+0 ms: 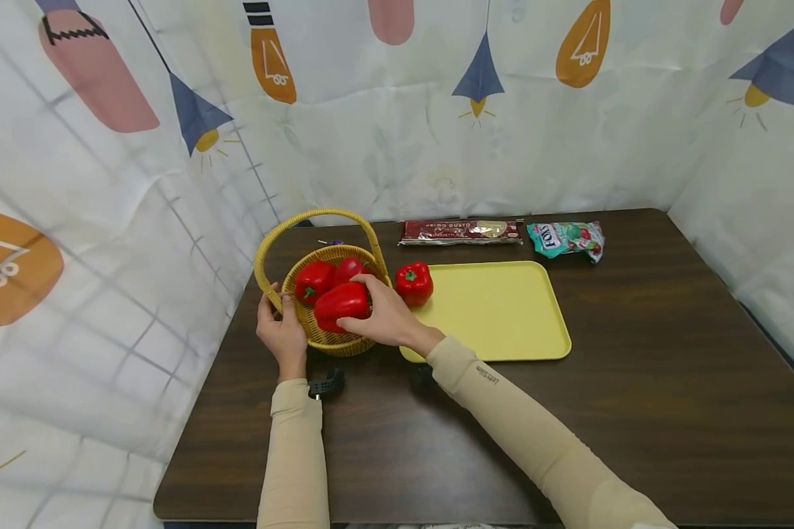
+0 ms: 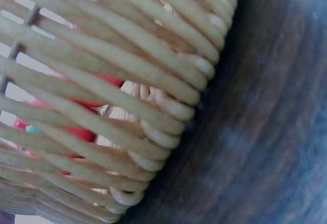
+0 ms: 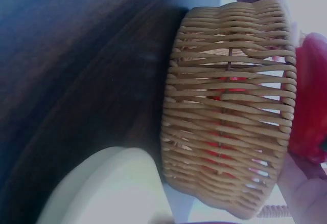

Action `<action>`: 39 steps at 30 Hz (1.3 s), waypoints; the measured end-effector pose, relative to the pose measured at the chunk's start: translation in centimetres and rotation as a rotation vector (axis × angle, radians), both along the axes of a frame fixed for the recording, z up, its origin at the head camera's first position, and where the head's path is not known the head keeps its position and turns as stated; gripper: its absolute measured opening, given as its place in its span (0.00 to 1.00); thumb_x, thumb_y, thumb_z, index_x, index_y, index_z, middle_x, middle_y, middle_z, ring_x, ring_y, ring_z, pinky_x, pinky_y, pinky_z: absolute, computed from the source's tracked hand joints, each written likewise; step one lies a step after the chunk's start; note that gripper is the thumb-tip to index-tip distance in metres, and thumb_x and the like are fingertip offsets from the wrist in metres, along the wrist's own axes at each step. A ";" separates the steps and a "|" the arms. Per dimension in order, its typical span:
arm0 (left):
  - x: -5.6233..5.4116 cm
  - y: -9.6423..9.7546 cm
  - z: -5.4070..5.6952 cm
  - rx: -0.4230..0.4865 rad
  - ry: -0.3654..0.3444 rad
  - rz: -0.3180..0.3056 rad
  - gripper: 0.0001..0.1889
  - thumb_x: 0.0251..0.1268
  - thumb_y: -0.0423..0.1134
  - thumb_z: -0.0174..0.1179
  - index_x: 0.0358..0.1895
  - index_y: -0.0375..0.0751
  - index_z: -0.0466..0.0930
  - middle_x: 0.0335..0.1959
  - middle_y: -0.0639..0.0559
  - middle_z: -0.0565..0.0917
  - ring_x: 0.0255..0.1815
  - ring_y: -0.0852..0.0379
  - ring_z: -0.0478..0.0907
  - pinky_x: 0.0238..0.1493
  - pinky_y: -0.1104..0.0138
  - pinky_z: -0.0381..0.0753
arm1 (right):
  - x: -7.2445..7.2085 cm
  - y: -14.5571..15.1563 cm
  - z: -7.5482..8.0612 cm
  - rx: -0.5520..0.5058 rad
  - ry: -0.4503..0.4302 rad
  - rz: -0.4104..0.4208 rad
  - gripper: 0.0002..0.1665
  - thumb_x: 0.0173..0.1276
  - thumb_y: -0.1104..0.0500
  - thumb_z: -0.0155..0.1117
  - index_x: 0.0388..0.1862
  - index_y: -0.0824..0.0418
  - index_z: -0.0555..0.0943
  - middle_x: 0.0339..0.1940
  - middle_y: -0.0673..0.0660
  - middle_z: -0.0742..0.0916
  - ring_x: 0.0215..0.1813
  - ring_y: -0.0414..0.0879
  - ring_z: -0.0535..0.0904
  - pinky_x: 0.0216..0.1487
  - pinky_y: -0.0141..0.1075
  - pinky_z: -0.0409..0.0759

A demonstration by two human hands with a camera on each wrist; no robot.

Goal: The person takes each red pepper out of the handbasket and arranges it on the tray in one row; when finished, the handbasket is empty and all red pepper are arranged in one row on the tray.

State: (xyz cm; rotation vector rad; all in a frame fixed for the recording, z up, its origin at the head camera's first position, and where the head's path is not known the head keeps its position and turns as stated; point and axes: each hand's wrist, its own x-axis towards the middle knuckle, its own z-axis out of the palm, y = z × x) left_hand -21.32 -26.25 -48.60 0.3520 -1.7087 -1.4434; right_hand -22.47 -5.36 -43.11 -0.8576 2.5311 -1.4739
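Observation:
A yellow wicker basket (image 1: 344, 348) with a tall arched handle stands at the left of the table. My left hand (image 1: 284, 334) holds its left side, where the handle meets the rim. Over the basket's mouth, my right hand (image 1: 387, 314) grips a red bell pepper (image 1: 340, 304) between thumb and fingers; the right wrist view has this pepper (image 3: 310, 98) at the rim. Two more, a left red pepper (image 1: 314, 280) and a rear red pepper (image 1: 349, 269), lie inside. Another red bell pepper (image 1: 414, 283) sits at the yellow tray's (image 1: 496, 312) upper left corner.
Behind the tray lie a dark red long packet (image 1: 461, 232) and a teal snack bag (image 1: 567, 239). A small blue item (image 1: 331, 242) shows behind the basket. The brown table (image 1: 662, 382) meets a patterned curtain (image 1: 397, 147) at the back and left.

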 end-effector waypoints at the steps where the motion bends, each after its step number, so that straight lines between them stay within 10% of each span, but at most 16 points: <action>1: 0.0 -0.1 -0.1 -0.005 0.001 0.000 0.14 0.71 0.34 0.57 0.57 0.43 0.80 0.47 0.37 0.81 0.45 0.59 0.75 0.46 0.68 0.73 | 0.1 0.2 0.0 -0.014 0.004 -0.002 0.46 0.56 0.40 0.70 0.69 0.54 0.64 0.60 0.50 0.76 0.56 0.44 0.74 0.50 0.39 0.80; 20: 0.6 0.7 1.2 0.002 -0.001 -0.009 0.15 0.71 0.32 0.56 0.58 0.40 0.79 0.46 0.36 0.80 0.42 0.60 0.74 0.43 0.69 0.72 | 1.1 5.2 -0.1 -0.213 -0.106 -0.027 0.49 0.52 0.45 0.78 0.69 0.56 0.65 0.60 0.49 0.76 0.56 0.47 0.75 0.47 0.41 0.82; 25: 1.6 1.6 2.9 -0.014 0.004 -0.013 0.15 0.71 0.29 0.54 0.58 0.34 0.78 0.47 0.29 0.79 0.42 0.59 0.74 0.44 0.66 0.72 | 0.6 6.7 -0.1 -0.231 -0.117 -0.028 0.45 0.52 0.47 0.78 0.65 0.53 0.66 0.57 0.51 0.78 0.52 0.51 0.77 0.45 0.41 0.83; 32: 0.6 0.7 1.3 -0.012 -0.003 0.007 0.15 0.71 0.33 0.56 0.58 0.41 0.80 0.46 0.38 0.81 0.43 0.60 0.75 0.45 0.70 0.72 | -0.3 8.9 0.7 -0.205 -0.069 -0.059 0.42 0.55 0.47 0.77 0.66 0.52 0.70 0.57 0.51 0.79 0.51 0.51 0.76 0.44 0.43 0.82; 39: 1.5 1.7 2.7 -0.023 -0.003 -0.003 0.15 0.70 0.29 0.56 0.57 0.35 0.79 0.47 0.29 0.79 0.43 0.60 0.74 0.44 0.69 0.72 | -1.4 11.9 1.3 -0.228 -0.082 -0.091 0.42 0.59 0.48 0.74 0.71 0.47 0.68 0.62 0.52 0.76 0.53 0.53 0.74 0.44 0.45 0.82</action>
